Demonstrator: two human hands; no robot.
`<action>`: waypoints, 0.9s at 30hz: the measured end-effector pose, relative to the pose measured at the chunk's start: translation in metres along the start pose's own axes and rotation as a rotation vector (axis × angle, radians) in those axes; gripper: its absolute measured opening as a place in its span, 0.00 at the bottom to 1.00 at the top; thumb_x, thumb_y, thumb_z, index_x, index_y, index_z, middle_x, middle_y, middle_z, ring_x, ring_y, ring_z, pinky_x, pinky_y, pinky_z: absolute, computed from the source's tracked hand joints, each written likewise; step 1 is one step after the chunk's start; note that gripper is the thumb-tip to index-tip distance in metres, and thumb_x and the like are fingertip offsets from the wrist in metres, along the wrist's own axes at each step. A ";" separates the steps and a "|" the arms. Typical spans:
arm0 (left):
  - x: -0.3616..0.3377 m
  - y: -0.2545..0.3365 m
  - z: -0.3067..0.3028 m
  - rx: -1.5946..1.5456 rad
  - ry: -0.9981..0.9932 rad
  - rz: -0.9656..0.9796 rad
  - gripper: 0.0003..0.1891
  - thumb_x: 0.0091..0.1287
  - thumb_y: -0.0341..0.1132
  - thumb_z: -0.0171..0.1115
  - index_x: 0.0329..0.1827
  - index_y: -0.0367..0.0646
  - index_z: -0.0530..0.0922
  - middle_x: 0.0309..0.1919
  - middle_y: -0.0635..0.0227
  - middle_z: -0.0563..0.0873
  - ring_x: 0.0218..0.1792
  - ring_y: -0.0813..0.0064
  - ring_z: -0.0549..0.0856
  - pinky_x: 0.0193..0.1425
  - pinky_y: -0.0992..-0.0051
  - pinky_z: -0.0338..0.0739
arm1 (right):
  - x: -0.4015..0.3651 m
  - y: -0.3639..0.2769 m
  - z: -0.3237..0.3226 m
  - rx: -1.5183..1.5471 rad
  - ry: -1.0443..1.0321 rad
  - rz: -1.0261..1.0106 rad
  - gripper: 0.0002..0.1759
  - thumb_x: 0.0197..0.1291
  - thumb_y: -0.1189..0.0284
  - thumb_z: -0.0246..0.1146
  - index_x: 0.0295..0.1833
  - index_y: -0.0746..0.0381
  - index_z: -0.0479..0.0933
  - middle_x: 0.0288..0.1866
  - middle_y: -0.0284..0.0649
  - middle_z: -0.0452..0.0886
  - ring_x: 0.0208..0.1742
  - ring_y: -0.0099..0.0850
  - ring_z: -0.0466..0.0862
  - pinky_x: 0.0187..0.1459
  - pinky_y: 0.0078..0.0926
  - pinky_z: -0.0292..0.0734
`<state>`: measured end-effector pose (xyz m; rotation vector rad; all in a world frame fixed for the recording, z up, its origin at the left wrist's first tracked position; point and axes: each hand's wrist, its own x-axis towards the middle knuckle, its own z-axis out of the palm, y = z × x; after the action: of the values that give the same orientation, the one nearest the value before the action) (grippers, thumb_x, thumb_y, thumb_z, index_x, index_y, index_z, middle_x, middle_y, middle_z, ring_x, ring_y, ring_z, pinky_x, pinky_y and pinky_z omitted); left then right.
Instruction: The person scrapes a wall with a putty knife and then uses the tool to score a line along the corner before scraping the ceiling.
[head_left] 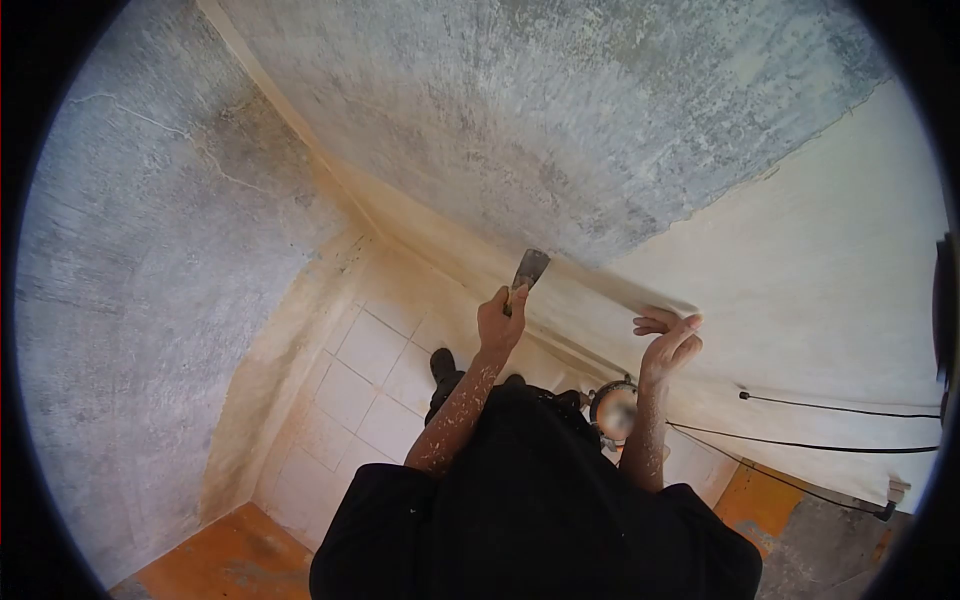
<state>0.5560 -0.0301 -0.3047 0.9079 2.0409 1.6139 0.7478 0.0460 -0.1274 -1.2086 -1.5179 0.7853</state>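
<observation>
Scraper (530, 268): one, flat metal blade, up against the wall (600, 130) right where grey rough surface meets the cream smooth coat. Handle is hidden inside the fist, only the blade shows. Left hand (500, 322) is clenched round that handle, blade pointing up and right. Right hand (670, 342) is loose, fingers spread, holding nothing, just beside the scraper and close on the cream part of the wall; can't tell if the fingertips touch. Both forearms are speckled with pale flecks.

Black shirt (540, 500) fills the bottom and covers most of the body and floor below. One dark shoe (441, 365) peeks out past the left forearm; the other foot is hidden.

Round thing (613, 410) with dark rim sits between the two forearms, low down and blurred. It could be a tub, but the contents can't be made out.

Two black cables (800, 405) run along the cream wall on the right, ends cut off by the frame edge. Pale tiled floor (370, 380) lies below, with an orange patch (230, 560) at bottom left and another at bottom right.
</observation>
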 end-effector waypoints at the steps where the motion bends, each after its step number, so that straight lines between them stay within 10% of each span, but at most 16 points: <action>1: 0.004 0.000 -0.002 0.008 -0.004 -0.013 0.24 0.69 0.48 0.61 0.22 0.37 0.69 0.10 0.58 0.66 0.12 0.71 0.66 0.19 0.68 0.61 | -0.001 -0.001 0.001 0.012 0.006 0.010 0.48 0.75 0.48 0.29 0.27 0.74 0.82 0.17 0.46 0.82 0.18 0.31 0.83 0.24 0.23 0.81; 27: 0.017 0.004 -0.004 -0.018 -0.061 0.039 0.22 0.69 0.45 0.61 0.24 0.36 0.69 0.11 0.59 0.66 0.15 0.74 0.63 0.19 0.70 0.61 | 0.001 0.000 0.000 0.031 -0.001 -0.017 0.48 0.75 0.47 0.29 0.26 0.75 0.81 0.17 0.46 0.81 0.16 0.30 0.81 0.22 0.21 0.79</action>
<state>0.5423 -0.0213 -0.2979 0.9843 1.9766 1.6019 0.7475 0.0471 -0.1267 -1.1705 -1.5099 0.7956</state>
